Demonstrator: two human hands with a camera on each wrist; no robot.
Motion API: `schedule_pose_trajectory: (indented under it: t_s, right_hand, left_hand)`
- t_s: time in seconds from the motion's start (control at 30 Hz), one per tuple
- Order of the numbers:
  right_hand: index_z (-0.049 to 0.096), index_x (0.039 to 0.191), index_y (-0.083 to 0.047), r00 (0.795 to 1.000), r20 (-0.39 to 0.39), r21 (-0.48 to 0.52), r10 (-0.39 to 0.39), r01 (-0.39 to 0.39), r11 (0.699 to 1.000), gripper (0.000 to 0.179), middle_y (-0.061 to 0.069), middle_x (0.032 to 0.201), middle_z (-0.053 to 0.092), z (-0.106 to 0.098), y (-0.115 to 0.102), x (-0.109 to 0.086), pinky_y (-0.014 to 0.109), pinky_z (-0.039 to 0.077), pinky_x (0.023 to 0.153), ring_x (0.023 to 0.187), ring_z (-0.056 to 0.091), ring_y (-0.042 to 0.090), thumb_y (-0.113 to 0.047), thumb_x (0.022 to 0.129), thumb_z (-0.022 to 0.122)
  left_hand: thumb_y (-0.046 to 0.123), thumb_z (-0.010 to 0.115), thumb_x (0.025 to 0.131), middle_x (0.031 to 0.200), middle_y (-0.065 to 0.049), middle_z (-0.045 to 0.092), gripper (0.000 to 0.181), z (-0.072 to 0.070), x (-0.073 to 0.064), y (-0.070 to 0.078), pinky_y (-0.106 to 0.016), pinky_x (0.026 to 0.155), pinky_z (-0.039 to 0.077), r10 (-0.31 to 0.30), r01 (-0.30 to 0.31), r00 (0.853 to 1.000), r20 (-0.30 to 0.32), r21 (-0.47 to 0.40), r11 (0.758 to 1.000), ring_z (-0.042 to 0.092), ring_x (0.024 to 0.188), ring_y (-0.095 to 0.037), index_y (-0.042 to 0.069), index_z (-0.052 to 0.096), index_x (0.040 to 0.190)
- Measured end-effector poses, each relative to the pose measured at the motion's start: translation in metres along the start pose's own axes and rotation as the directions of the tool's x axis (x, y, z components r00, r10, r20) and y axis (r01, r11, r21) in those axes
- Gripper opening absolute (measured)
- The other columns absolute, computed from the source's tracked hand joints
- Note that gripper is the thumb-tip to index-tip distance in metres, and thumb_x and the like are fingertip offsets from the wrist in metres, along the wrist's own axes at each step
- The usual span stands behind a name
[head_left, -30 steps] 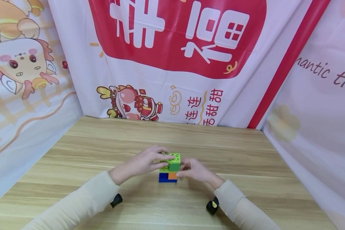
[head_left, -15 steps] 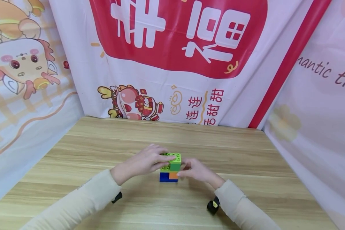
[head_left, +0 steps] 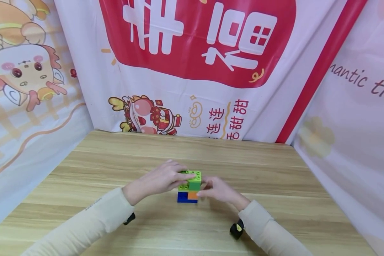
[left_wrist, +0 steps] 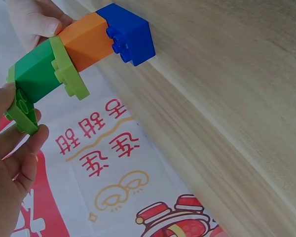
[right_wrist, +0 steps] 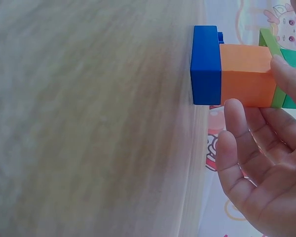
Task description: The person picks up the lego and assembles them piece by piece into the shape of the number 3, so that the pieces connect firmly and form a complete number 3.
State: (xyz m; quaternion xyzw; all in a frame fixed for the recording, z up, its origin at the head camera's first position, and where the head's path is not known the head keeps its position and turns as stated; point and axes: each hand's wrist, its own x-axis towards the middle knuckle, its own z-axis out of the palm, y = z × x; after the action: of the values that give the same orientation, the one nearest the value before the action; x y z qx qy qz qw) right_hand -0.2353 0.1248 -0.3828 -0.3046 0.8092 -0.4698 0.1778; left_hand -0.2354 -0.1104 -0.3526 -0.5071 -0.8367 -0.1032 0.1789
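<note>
A stack of toy building bricks stands upright at the middle of the table. At its base is a blue brick (head_left: 182,197), with an orange brick (head_left: 192,195) above it. Then come a lime-green plate (left_wrist: 68,69), a green brick (head_left: 195,186) and a lime-green top plate (head_left: 196,174). My left hand (head_left: 161,179) pinches the top plate between thumb and fingers. From the other side, my right hand (head_left: 219,189) holds the stack near the orange brick, its thumb on the brick by the lower plate. Two of its fingers stand off the stack in the right wrist view.
The wooden table (head_left: 131,156) spreads around the stack. A printed cloth (head_left: 185,81) hangs at the table's back edge, with more cloth along the left and right sides. Black wrist devices (head_left: 236,229) hang below the sleeves.
</note>
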Motion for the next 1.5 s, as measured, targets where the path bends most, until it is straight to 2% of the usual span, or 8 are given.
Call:
schedule_pose_trajectory:
  t_s: [0.27, 0.47, 0.7, 0.9, 1.13, 1.33, 1.43, 1.5]
  right_hand:
    - [0.060, 0.112, 0.001, 1.000, 0.010, 0.042, -0.006, 0.006, 0.999, 0.028, 0.013, 0.099, 0.063, 0.001, 0.003, 0.002, 0.051, 0.047, 0.077, 0.078, 0.061, 0.041, -0.007, 0.086, 0.064]
    - [0.060, 0.113, 0.001, 1.000, -0.001, 0.025, 0.001, -0.001, 1.000, 0.029, 0.014, 0.099, 0.064, 0.000, 0.001, 0.002, 0.041, 0.049, 0.075, 0.078, 0.061, 0.040, -0.006, 0.085, 0.065]
    - [0.058, 0.116, 0.001, 1.000, -0.001, 0.021, 0.014, -0.014, 1.000, 0.032, 0.018, 0.100, 0.063, 0.001, 0.011, 0.005, 0.042, 0.048, 0.074, 0.078, 0.061, 0.040, -0.006, 0.085, 0.065]
    - [0.059, 0.118, -0.003, 1.000, -0.006, 0.011, 0.008, -0.008, 1.000, 0.034, 0.013, 0.102, 0.063, 0.001, 0.030, 0.011, 0.041, 0.049, 0.073, 0.076, 0.063, 0.033, -0.009, 0.085, 0.066]
    - [0.059, 0.117, -0.005, 1.000, -0.007, -0.006, 0.005, -0.005, 1.000, 0.037, 0.008, 0.102, 0.064, 0.000, 0.034, 0.013, 0.033, 0.050, 0.071, 0.075, 0.064, 0.029, -0.016, 0.083, 0.069]
    - [0.060, 0.116, -0.005, 1.000, -0.014, 0.002, 0.018, -0.018, 1.000, 0.037, 0.009, 0.103, 0.064, 0.001, 0.035, 0.012, 0.034, 0.049, 0.073, 0.075, 0.064, 0.028, -0.018, 0.083, 0.070]
    - [0.060, 0.116, -0.005, 0.999, -0.015, 0.004, 0.029, -0.029, 1.000, 0.037, 0.009, 0.104, 0.063, 0.001, 0.035, 0.012, 0.034, 0.049, 0.073, 0.076, 0.064, 0.028, -0.018, 0.083, 0.070]
    - [0.060, 0.116, -0.005, 0.999, -0.015, 0.006, 0.033, -0.032, 0.999, 0.037, 0.009, 0.105, 0.063, 0.001, 0.036, 0.013, 0.034, 0.049, 0.073, 0.076, 0.064, 0.028, -0.018, 0.083, 0.069]
  left_hand:
    - [0.024, 0.066, 0.086, 0.113, -0.003, 0.062, 0.037, 0.006, -0.005, -0.002, -0.037, 0.089, 0.043, -0.012, 0.011, 1.000, -0.023, -0.033, 0.999, 0.057, 0.101, -0.017, 0.021, 0.061, 0.123]
    - [0.027, 0.068, 0.084, 0.127, -0.007, 0.053, 0.063, 0.011, -0.009, -0.004, -0.034, 0.091, 0.042, -0.110, 0.105, 0.994, -0.009, -0.224, 0.969, 0.052, 0.111, -0.018, 0.020, 0.040, 0.140]
    - [0.026, 0.071, 0.081, 0.136, -0.003, 0.044, 0.084, 0.015, -0.014, -0.004, -0.035, 0.093, 0.041, -0.277, 0.264, 0.960, 0.037, -0.440, 0.858, 0.049, 0.115, -0.014, 0.026, 0.018, 0.147]
    - [0.028, 0.071, 0.081, 0.129, -0.003, 0.050, 0.083, 0.021, -0.021, -0.006, -0.039, 0.081, 0.047, -0.371, 0.346, 0.926, 0.065, -0.537, 0.769, 0.053, 0.100, -0.012, 0.028, 0.020, 0.147]
    - [0.026, 0.071, 0.082, 0.127, 0.000, 0.047, 0.084, 0.031, -0.030, -0.008, -0.034, 0.082, 0.046, -0.457, 0.446, 0.878, 0.143, -0.594, 0.670, 0.055, 0.101, -0.021, 0.033, 0.018, 0.146]
    - [0.026, 0.070, 0.083, 0.122, -0.005, 0.048, 0.081, 0.041, -0.036, -0.006, -0.037, 0.084, 0.045, -0.500, 0.490, 0.844, 0.195, -0.659, 0.570, 0.054, 0.101, -0.022, 0.017, 0.022, 0.147]
    - [0.026, 0.069, 0.083, 0.120, -0.006, 0.050, 0.078, 0.045, -0.039, -0.003, -0.036, 0.083, 0.045, -0.506, 0.499, 0.837, 0.208, -0.670, 0.550, 0.054, 0.100, -0.022, 0.010, 0.025, 0.145]
    - [0.025, 0.070, 0.083, 0.117, -0.006, 0.052, 0.073, 0.048, -0.040, -0.003, -0.035, 0.080, 0.046, -0.505, 0.488, 0.841, 0.195, -0.675, 0.552, 0.055, 0.098, -0.022, 0.007, 0.031, 0.142]
